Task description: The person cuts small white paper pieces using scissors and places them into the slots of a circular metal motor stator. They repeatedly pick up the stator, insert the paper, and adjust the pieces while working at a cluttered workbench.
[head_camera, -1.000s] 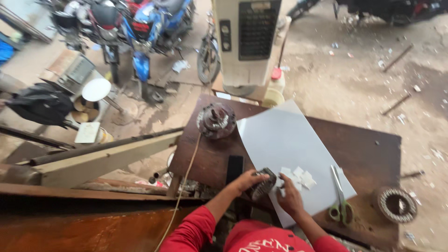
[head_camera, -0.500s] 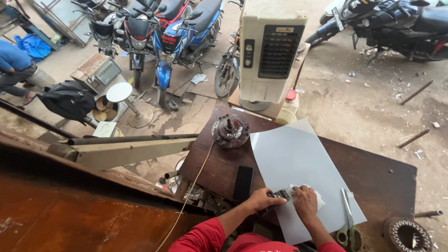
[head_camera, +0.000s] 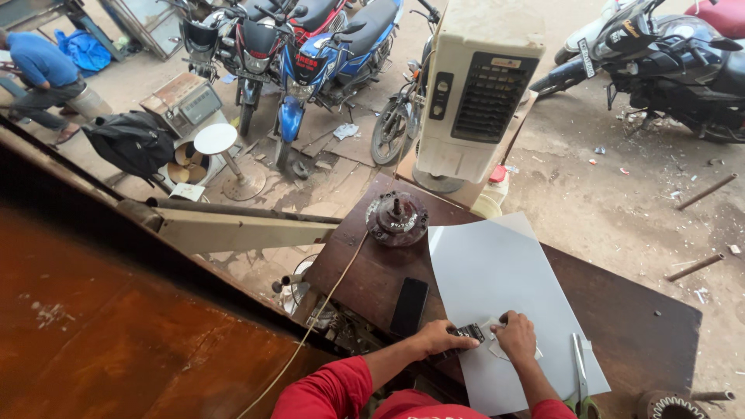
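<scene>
Head view: low in the frame, right of centre, a small dark metal part [head_camera: 469, 334] is pinched in the curled fingers of the left hand [head_camera: 436, 338]; it is judged rigid, best gripped by its edges. Thin white paper [head_camera: 497, 271] is pressed under the clenched right hand [head_camera: 515, 336]; it is judged light and easily creased.
</scene>
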